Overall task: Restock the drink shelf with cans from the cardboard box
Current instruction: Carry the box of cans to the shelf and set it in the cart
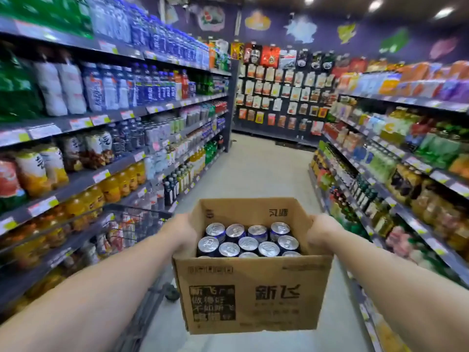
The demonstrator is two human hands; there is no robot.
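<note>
Shop aisle w/ pale floor [256, 168], stocked shelving both sides, dark wall [291, 11], ceiling spotlights [375, 5].

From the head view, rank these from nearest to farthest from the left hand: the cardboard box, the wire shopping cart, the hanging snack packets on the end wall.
1. cardboard box: held by the left hand at its left side.
2. wire shopping cart: just to the left of that hand, by the left shelves.
3. hanging snack packets: far down the aisle, on the end wall.

Head-worn view (wide-angle), forward-down along aisle [256, 168]
</note>
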